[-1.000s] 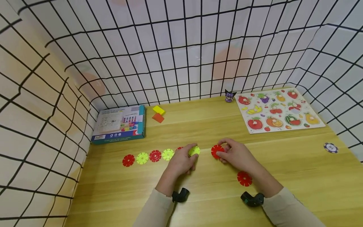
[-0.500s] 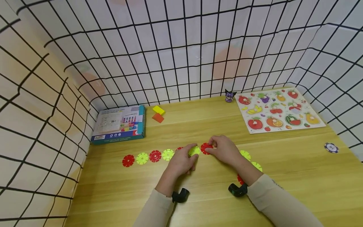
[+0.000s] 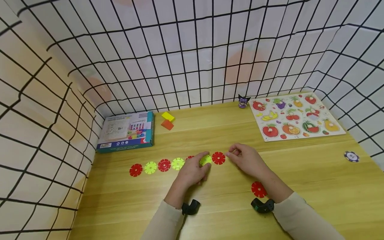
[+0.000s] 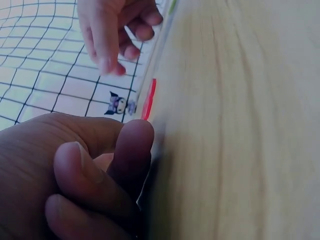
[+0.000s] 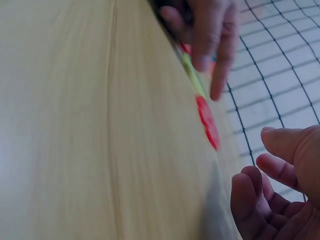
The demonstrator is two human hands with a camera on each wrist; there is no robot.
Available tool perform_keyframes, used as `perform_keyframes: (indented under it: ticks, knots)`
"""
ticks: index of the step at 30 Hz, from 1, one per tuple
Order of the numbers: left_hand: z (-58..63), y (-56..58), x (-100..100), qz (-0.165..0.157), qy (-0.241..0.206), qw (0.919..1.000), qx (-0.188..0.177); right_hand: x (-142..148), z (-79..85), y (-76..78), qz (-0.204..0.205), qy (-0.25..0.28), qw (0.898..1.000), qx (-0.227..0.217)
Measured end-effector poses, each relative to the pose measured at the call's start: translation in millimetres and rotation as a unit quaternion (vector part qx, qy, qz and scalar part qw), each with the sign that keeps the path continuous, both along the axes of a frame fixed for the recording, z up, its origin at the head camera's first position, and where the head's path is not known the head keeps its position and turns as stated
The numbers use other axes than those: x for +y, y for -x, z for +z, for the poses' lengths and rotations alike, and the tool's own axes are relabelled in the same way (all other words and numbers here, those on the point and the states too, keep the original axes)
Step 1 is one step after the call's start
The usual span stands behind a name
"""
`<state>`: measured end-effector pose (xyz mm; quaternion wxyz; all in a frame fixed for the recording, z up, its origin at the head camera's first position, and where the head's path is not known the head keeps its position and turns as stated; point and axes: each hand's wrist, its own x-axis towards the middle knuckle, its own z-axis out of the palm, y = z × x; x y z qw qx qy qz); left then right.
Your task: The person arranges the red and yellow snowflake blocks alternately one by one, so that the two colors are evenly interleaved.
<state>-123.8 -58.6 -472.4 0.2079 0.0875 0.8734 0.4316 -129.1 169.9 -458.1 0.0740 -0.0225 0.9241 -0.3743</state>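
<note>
A row of notched plastic discs runs across the table, red and yellow-green by turns. My left hand (image 3: 192,169) lies over its right part, index finger and thumb on either side of a yellow-green disc (image 3: 205,160); whether they touch it I cannot tell. This hand partly covers a red disc (image 3: 189,157). At the row's right end lies another red disc (image 3: 218,158), flat and beside the yellow-green one. My right hand (image 3: 247,161) is just right of it, fingers apart from it and holding nothing. A loose red disc (image 3: 258,189) lies by the right forearm.
A boxed set (image 3: 126,131) lies at the back left, near yellow and orange pieces (image 3: 167,124). A small purple figure (image 3: 243,101) and a fruit puzzle board (image 3: 295,116) are at the back right. A poker chip (image 3: 351,156) lies far right. Black wire mesh (image 3: 204,60) surrounds the table.
My right hand carried the red disc left to the row's end, let it go and drew back right. The left hand stayed put. Yellow-green discs by the right forearm showed briefly and are hidden again.
</note>
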Motion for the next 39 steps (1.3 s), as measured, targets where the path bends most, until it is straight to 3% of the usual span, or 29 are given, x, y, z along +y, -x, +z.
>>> perform_keyframes:
  ticks: [8, 17, 24, 39]
  knots:
    - [1.3, -3.8, 7, -0.018, 0.028, 0.9991, 0.027, 53, 6.9, -15.0, -0.005, -0.002, 1.0, -0.009]
    - [-2.3, -3.8, 32, -0.038, 0.031, 0.9979, 0.042, 100, 1.7, -34.4, 0.009, -0.036, 0.999, -0.015]
    - [-2.0, -3.4, 45, -0.008, 0.051, 0.9981, 0.034, 102, -1.7, -42.6, 0.007, -0.026, 0.999, -0.042]
    - [-1.4, -4.0, 45, 0.02, 0.041, 0.9987, 0.022, 96, -8.0, -42.4, 0.021, -0.067, 0.997, -0.02]
